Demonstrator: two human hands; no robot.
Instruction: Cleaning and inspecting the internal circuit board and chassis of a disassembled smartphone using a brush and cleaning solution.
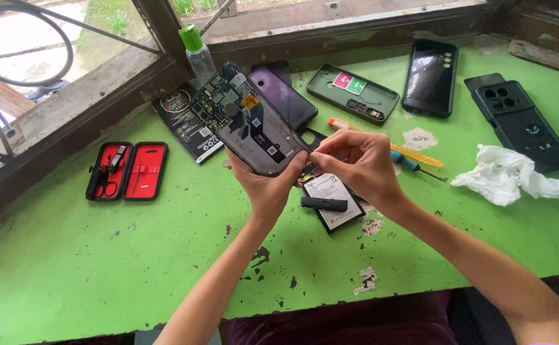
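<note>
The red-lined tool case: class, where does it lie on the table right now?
In the head view the open tool case lies on the left of the green table, near the window ledge, left of the opened phone in the person's left hand.

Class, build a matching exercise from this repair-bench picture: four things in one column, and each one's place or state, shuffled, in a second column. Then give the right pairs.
Things
1. opened phone
2. tool case
3. crumpled tissue
4. small bottle

Places or states
A. lying open, red inside, left on the table
B. by the window frame, green cap
C. held up in the left hand
D. white, on the table's right side

Pairs: 1-C, 2-A, 3-D, 4-B
</note>
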